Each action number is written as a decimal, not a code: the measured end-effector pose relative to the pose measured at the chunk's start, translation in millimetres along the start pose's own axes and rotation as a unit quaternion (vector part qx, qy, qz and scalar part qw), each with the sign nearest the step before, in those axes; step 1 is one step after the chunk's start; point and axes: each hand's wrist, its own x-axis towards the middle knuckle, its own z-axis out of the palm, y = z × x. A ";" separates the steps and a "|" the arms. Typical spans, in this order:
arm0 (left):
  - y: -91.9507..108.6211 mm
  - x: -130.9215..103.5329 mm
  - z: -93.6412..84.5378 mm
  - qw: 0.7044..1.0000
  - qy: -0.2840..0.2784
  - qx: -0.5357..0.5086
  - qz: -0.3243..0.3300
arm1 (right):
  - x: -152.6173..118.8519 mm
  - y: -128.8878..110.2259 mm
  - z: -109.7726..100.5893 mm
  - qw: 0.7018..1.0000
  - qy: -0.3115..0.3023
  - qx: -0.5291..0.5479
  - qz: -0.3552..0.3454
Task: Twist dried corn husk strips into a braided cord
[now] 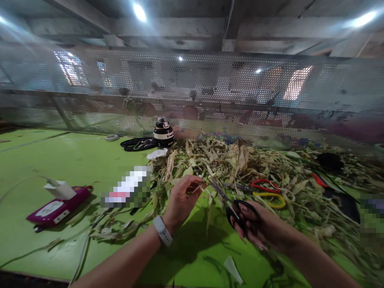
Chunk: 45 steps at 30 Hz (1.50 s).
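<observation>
My left hand (183,200), with a pale band on its wrist, pinches a thin dried plant stalk (205,182) between thumb and fingers. Withered leaves (209,206) hang just below those fingertips. In my right hand (255,228) are black-handled scissors (223,195), fingers through the loops. The blades point up and left, with their tips close to the stalk; whether they touch it I cannot tell. Behind both hands spreads a heap of dried plants (216,154). On its near side lie other scissors with a red and a yellow handle loop (270,196).
A perforated metal screen (192,84) runs behind the green table (99,160). A black bottle (163,134) stands by the heap. At left lie a magenta power strip (58,210) with a white charger (61,190), a cable (85,244) and a pixelated object (127,186).
</observation>
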 end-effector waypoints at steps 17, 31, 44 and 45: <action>4.6 -5.4 0.2 0.998 -0.005 0.031 0.050 | 2.0 6.9 4.2 0.996 0.035 0.079 0.034; 6.4 7.7 2.5 0.945 0.071 -0.232 -0.219 | 1.1 2.3 8.0 0.999 0.042 -0.026 -0.012; 18.4 -3.1 8.8 0.958 0.006 -0.224 -0.178 | 2.7 5.9 8.2 0.993 0.073 0.086 0.014; 18.9 -3.8 9.3 0.958 0.004 -0.221 -0.180 | 2.6 5.4 8.5 0.994 0.073 0.084 0.014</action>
